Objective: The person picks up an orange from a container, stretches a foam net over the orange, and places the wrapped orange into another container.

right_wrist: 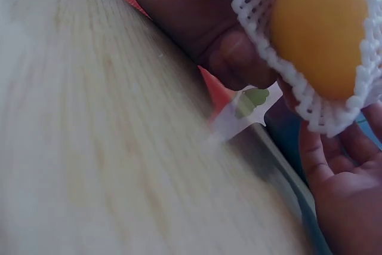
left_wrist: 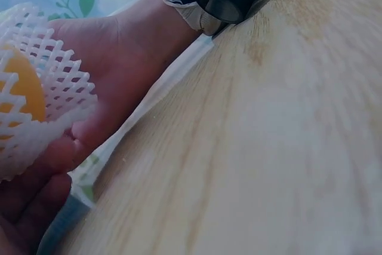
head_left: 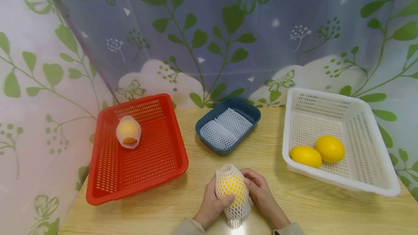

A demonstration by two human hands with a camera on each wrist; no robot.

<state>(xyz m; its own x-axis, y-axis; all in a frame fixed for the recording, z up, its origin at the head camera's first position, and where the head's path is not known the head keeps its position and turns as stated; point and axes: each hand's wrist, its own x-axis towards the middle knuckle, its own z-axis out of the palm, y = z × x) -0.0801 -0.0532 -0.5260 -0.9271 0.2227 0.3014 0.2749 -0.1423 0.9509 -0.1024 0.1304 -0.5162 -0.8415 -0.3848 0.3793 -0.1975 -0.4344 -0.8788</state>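
Note:
In the head view, a smooth yellow oval fruit [head_left: 232, 188] sits inside a white foam net sleeve [head_left: 237, 215] near the table's front. My left hand [head_left: 210, 200] grips the netted fruit from the left, thumb laid across its front. On the other side my right hand [head_left: 262, 191] pinches the net near its upper right edge with thumb and fingers. The right wrist view shows the net spread around the bare fruit [right_wrist: 322, 31]. In the left wrist view the loose net edge [left_wrist: 59, 82] lies by the right palm; part of the fruit is hidden by mesh.
At left stands a red basket [head_left: 180, 162] with one netted yellow fruit [head_left: 128, 131] in it. A blue tray [head_left: 253, 110] behind the hands bears flat white foam nets [head_left: 218, 134]. The white basket [head_left: 380, 155] at right contains two bare yellow fruits [head_left: 330, 149]. A patterned curtain [head_left: 202, 28] hangs behind.

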